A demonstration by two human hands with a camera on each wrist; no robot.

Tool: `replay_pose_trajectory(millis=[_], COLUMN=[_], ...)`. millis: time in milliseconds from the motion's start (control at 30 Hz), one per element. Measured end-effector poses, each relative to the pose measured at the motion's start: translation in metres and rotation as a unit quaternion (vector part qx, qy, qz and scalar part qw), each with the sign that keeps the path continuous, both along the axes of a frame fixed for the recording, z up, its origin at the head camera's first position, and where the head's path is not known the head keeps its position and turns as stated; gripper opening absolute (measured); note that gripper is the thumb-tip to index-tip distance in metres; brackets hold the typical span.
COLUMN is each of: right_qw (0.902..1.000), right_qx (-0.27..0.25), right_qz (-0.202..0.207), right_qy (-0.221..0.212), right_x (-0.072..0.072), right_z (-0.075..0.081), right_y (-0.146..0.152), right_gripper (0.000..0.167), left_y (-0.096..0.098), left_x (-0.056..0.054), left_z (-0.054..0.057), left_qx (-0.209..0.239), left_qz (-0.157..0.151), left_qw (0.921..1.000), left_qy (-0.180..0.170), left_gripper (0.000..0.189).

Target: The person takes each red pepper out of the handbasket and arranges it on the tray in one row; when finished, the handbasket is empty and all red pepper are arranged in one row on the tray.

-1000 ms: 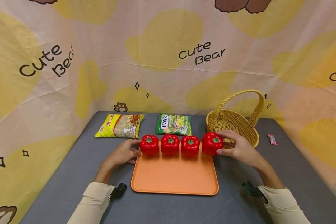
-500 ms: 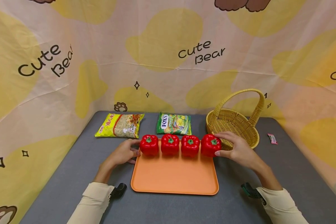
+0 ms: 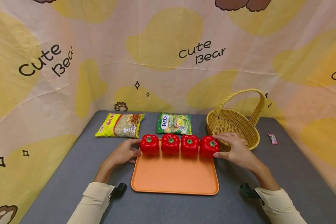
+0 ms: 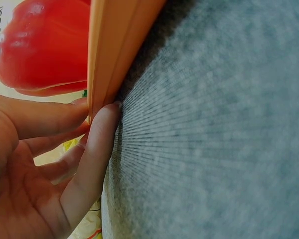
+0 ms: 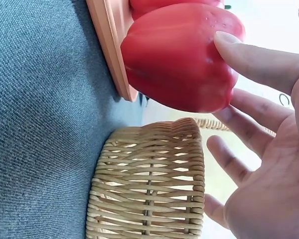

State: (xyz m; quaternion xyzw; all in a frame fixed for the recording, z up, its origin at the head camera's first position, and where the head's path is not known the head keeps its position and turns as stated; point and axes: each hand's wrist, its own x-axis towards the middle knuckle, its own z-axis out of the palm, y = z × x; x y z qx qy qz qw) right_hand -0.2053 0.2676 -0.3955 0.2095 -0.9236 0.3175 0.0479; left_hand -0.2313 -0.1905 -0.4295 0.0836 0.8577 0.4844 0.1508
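Several red bell peppers with green stems stand in a row along the far end of an orange tray point(image 3: 175, 177). My right hand point(image 3: 236, 152) holds the rightmost bell pepper point(image 3: 208, 147) at the tray's far right corner, thumb on the near side and fingers behind. In the right wrist view that bell pepper point(image 5: 179, 59) sits over the tray's edge, against a neighbouring pepper. At the far left corner my left hand point(image 3: 124, 152) grips the tray rim. The left wrist view has the thumb at the rim point(image 4: 95, 64) and a finger against the outer side, beside the leftmost bell pepper point(image 4: 45, 47).
A wicker basket point(image 3: 254, 140) with a tall handle stands just behind my right hand. Behind the tray lie a green Fox's candy bag point(image 3: 174, 124) and a yellow food bag point(image 3: 119, 125). A small pink wrapped sweet point(image 3: 272, 139) is at the right on the grey table point(image 3: 173, 210).
My right hand has moved slightly left and toward me with the rightmost bell pepper, which now touches or nearly touches its neighbour. The left hand and tray have stayed put.
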Motion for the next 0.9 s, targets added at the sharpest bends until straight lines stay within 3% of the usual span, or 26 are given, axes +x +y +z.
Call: replay_pose_trajectory(millis=[900], right_qw=[0.9989], right_qx=[0.047], right_qz=[-0.010], right_qy=[0.001], right_x=[-0.006], right_z=[-0.003], right_y=[-0.014], right_gripper=[0.068], left_y=[0.000], left_x=[0.000], left_z=[-0.001], left_qx=[-0.001], left_qz=[-0.002], left_qw=[1.0000], left_qy=[0.003], left_gripper=[0.057])
